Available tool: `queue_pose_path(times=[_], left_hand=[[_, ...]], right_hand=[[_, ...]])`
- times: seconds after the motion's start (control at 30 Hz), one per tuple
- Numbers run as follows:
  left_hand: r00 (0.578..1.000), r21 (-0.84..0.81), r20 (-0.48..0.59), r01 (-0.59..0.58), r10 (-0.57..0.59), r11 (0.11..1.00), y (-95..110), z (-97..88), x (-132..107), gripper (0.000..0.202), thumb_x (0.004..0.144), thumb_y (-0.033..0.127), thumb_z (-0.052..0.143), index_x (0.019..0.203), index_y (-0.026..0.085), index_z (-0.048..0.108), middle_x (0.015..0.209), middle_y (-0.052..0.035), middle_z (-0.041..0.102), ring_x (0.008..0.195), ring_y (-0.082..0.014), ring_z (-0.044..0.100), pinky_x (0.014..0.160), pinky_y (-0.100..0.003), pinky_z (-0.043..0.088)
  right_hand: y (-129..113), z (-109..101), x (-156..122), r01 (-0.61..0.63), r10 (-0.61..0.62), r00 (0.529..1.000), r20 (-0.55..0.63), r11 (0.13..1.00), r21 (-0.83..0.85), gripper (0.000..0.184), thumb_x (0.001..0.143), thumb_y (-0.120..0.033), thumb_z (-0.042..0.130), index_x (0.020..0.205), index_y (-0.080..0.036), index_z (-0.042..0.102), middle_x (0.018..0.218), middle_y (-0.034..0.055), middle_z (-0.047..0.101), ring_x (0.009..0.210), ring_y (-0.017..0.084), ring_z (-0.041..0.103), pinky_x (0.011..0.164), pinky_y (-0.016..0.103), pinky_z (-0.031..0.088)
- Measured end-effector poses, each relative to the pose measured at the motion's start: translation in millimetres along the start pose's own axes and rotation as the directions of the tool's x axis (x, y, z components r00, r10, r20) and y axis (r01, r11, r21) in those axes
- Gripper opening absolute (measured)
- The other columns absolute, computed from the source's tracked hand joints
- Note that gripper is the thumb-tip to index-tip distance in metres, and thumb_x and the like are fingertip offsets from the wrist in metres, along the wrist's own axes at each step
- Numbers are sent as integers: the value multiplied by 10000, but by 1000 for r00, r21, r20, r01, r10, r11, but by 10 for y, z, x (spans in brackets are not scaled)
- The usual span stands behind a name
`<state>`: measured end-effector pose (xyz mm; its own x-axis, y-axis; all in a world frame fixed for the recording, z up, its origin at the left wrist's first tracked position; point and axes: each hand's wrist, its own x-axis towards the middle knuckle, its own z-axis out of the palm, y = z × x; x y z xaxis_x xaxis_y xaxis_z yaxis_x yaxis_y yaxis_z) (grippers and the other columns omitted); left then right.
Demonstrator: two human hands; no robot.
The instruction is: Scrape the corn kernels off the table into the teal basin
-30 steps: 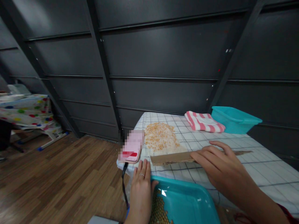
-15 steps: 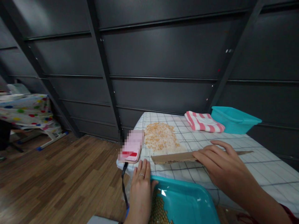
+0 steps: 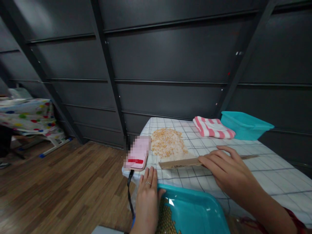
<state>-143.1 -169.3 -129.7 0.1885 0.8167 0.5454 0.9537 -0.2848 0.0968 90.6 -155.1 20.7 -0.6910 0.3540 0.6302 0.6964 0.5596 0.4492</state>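
Observation:
A pile of yellow grains [image 3: 168, 143] lies on the checked tablecloth [image 3: 273, 177]. Just in front of it a long strip of brown cardboard [image 3: 179, 163] stands on edge. My right hand [image 3: 226, 172] grips the strip near its middle, fingers curled over the top. At the table's near edge a teal tray [image 3: 195, 211] holds more grains in its left corner. My left hand [image 3: 147, 196] grips the tray's left rim, fingers pointing forward and a ring showing.
A pink phone [image 3: 137, 152] with a black strap lies at the table's left edge. A pink-striped folded cloth [image 3: 213, 127] and a teal tub [image 3: 245, 125] stand at the back. Dark metal wall behind; wooden floor and a dotted cloth [image 3: 26, 115] to the left.
My right hand has slid slightly left and away with the cardboard strip, which now stands more on edge and closer to the grains. The left hand has stayed put.

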Motion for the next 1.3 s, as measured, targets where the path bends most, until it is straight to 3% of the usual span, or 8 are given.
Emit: queue_pose_path(times=[0.37, 0.67, 1.3], left_hand=[[1000, 5, -24, -4, 4, 1000, 12, -42, 25, 452, 760, 149, 563, 1210, 118, 531, 1241, -172, 604, 1158, -303, 544, 891, -478, 524], [1000, 18, -2, -13, 13, 1000, -2, -36, -6, 497, 787, 184, 541, 1274, 122, 467, 1268, -162, 587, 1198, -290, 509, 919, -482, 506], [1000, 41, 11, -14, 13, 999, -3, -30, 13, 470, 783, 187, 549, 1248, 144, 493, 1288, -151, 570, 1190, -288, 515, 914, -480, 507]], right_hand=[[-3, -63, -25, -12, 11, 1000, 11, 997, 73, 281, 820, -23, 358, 838, -196, 578, 692, -5, 623, 663, 152, 534, 815, 347, 363], [-12, -3, 22, -21, 20, 1000, 9, 996, 82, 288, 843, -27, 329, 887, -188, 564, 715, 1, 626, 692, 155, 539, 818, 352, 363], [-37, -73, -41, -28, 29, 1000, -5, 994, 102, 293, 890, -46, 292, 836, -202, 535, 682, -18, 623, 637, 140, 545, 796, 347, 357]])
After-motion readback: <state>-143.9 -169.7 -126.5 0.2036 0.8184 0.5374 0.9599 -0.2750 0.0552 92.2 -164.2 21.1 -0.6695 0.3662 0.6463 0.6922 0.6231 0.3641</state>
